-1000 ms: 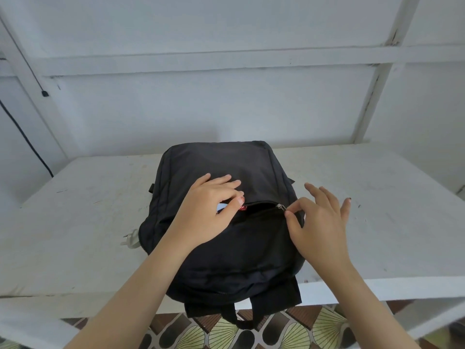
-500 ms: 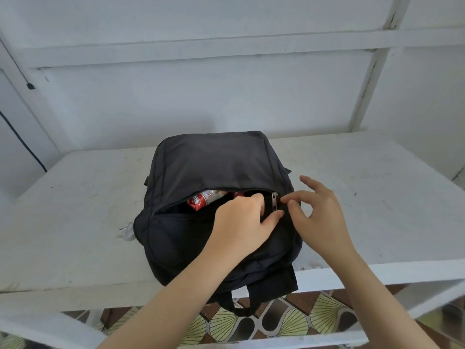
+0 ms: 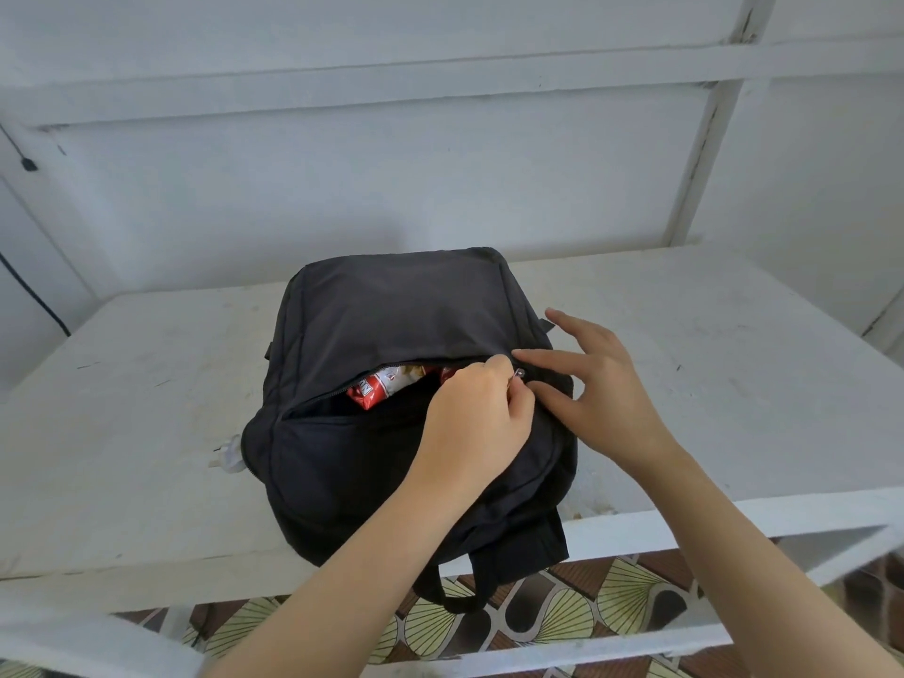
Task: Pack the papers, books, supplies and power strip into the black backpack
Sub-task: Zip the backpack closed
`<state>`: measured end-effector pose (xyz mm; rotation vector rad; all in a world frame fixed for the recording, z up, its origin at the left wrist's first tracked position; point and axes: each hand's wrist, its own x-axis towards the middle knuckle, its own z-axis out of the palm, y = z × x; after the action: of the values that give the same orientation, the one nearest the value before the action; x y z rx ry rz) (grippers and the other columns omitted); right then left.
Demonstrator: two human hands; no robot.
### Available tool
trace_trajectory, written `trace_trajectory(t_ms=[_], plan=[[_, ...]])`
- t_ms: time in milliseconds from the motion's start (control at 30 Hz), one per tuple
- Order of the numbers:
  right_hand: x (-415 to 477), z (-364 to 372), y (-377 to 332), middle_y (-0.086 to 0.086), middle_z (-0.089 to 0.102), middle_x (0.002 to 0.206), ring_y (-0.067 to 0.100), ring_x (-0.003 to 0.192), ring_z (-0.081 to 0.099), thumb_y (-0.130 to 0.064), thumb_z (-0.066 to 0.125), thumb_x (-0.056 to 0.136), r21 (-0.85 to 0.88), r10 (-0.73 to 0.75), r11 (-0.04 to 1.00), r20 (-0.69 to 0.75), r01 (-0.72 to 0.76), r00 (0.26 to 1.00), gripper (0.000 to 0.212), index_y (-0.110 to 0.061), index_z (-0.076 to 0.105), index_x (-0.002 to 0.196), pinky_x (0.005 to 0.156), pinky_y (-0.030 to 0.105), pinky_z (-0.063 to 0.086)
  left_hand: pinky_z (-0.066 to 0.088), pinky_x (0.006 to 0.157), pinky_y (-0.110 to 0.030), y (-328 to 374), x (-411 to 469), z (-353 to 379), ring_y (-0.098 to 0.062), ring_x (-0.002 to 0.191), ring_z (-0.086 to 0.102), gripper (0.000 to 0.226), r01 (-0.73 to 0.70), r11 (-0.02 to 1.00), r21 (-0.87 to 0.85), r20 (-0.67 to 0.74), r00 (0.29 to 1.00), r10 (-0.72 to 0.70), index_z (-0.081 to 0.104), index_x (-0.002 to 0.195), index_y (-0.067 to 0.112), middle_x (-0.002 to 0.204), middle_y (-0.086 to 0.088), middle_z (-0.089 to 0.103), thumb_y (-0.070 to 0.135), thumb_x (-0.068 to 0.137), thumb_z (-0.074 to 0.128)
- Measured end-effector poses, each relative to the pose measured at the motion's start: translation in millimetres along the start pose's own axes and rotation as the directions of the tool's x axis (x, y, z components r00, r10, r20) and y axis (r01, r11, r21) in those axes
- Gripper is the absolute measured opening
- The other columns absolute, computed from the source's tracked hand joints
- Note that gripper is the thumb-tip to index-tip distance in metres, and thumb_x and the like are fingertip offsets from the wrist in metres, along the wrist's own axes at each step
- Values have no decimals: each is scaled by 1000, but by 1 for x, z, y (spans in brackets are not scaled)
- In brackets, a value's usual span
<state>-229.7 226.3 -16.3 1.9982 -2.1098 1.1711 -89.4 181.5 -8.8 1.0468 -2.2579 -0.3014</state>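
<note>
Left hand (image 3: 482, 418) pinches the zipper pull (image 3: 516, 379) between thumb and curled fingers: a narrow grip, closed on the pull. Right hand (image 3: 606, 389) is spread wide and holds nothing. Its index finger and thumb lie straight on the fabric just right of the pull, the other fingers lifted.

Head view:
- Black backpack (image 3: 391, 310) lies flat on the white table (image 3: 146, 384), near the front edge. Its near end overhangs the edge, and a strap loop (image 3: 460, 597) hangs below.
- Front pocket is unzipped along most of its length and gapes on the left side. The pull sits at the right end of the opening.
- In the pocket is a red-and-white packet (image 3: 376, 386), partly showing through the gap; the print can't be read. The rest of the pocket is dark, so I can't tell what else is in there.
- White plug (image 3: 229, 452) sticks out from under the backpack's left edge and rests on the table.
- Black cable (image 3: 34, 298) runs down the wall at far left.
- Patterned floor tiles (image 3: 562, 614) show under the table.
</note>
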Motion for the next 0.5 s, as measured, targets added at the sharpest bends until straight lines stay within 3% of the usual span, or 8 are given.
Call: trace_trajectory(t_ms=[167, 300, 500], plan=[[6, 5, 1, 7, 57, 131, 26, 118, 51, -24, 66, 78, -57, -122, 992, -91, 117, 988, 14, -21, 76, 88, 102, 49, 35, 50, 54, -26, -1, 1, -14, -11, 53, 53, 23, 6, 1000, -10, -32, 999, -7, 52, 72, 15, 60, 1, 54, 25, 93, 51], [5, 9, 8, 6, 56, 132, 19, 117, 46, -23, 64, 80, -94, -153, 985, -126, 142, 980, 11, -20, 74, 85, 104, 53, 33, 26, 45, -16, -15, -10, -36, -7, 46, 42, 28, 45, 992, 122, -84, 996, -35, 43, 65, 22, 52, 8, 42, 29, 91, 49], [4, 14, 13, 5, 55, 134, 25, 118, 51, -21, 64, 82, -107, -140, 986, -131, 126, 981, 8, -20, 72, 84, 108, 52, 27, 25, 40, -19, -67, -43, -80, -8, 38, 35, 34, 174, 941, 290, -170, 977, -129, 41, 57, 20, 43, 8, 36, 23, 85, 60]])
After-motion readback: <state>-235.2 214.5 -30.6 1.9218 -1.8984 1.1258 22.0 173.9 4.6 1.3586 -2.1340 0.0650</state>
